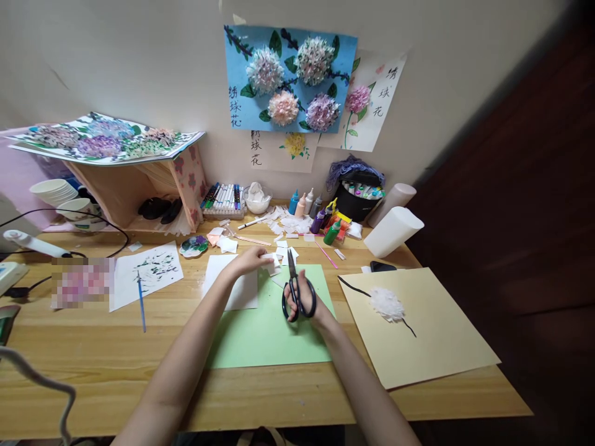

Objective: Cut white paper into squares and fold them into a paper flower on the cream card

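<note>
Head view: the scissors (pixel 292 272), blades apparently closed though hard to tell, are over a green sheet (pixel 274 342), gripped by the right hand's (pixel 304 288) curled fingers. Left of them, the left hand (pixel 251 262) pinches a paper slip (pixel 274 264) above a white sheet (pixel 245 294); scraps (pixel 297 222) lie beyond, a board (pixel 439 337) rightward.

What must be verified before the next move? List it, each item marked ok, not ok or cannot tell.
1. Scissors held in right hand: ok, pointing away from the wearer.
2. Paper piece held in left hand: ok.
3. Left hand apart from the scissors: ok.
4. Green sheet free of other paper: not ok, a white sheet overlaps it.
5. Scissors sharp enough: cannot tell.
</note>
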Demonstrator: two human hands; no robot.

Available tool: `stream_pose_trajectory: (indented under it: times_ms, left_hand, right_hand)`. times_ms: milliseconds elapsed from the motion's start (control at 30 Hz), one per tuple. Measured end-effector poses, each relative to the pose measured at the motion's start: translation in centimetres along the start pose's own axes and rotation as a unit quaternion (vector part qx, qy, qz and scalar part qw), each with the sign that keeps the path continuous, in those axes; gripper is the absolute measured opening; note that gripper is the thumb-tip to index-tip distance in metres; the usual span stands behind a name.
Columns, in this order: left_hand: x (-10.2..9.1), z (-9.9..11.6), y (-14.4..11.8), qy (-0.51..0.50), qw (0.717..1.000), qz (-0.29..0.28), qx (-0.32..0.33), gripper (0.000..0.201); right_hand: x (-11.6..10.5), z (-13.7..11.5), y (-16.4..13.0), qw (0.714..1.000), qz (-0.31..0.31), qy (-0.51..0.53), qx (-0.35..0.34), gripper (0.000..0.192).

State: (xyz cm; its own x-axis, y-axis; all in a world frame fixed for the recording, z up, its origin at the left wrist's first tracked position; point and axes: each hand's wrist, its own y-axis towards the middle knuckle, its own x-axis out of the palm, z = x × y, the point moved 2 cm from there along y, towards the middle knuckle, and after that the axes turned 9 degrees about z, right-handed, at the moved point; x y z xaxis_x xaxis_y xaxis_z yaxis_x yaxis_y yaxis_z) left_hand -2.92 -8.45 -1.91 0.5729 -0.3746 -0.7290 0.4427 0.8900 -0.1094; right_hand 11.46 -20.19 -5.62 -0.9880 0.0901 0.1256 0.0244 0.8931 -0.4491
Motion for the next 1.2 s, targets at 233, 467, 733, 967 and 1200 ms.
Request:
stream_pose_trajectory:
  times_ms: [233, 467, 733, 967, 1200]
  left_hand:
    - [3.1, -0.3, 0.3, 0.103, 0.99, 0.101, -0.006, 0.064]
    - [3.7, -0.1, 0.6, 0.134, 0.982, 0.134, -0.016, 0.012]
    - [-2.7, -2.5, -1.0, 0.189, 0.947, 0.246, -0.078, 0.044]
    - [-4.2, -6.7, -8.0, 0.252, 0.905, 0.248, -0.236, 0.048]
    - [-2.6, -8.0, -10.5, 0.086, 0.938, 0.216, -0.256, 0.038]
  right_hand:
    - [-2.6, -2.3, 0.0, 0.994, 0.026, 0.105, -0.006, 0.078]
    - [-3.5, -2.5, 0.2, 0.991, 0.06, 0.12, -0.02, 0.077]
    - [-3.7, -2.4, 0.4, 0.995, 0.078, 0.051, -0.027, 0.073]
    - [-3.9, -3.0, -0.8, 0.947, 0.165, -0.222, -0.164, 0.045]
    - [-3.5, -2.6, -0.7, 0.912, 0.164, -0.303, -0.221, 0.034]
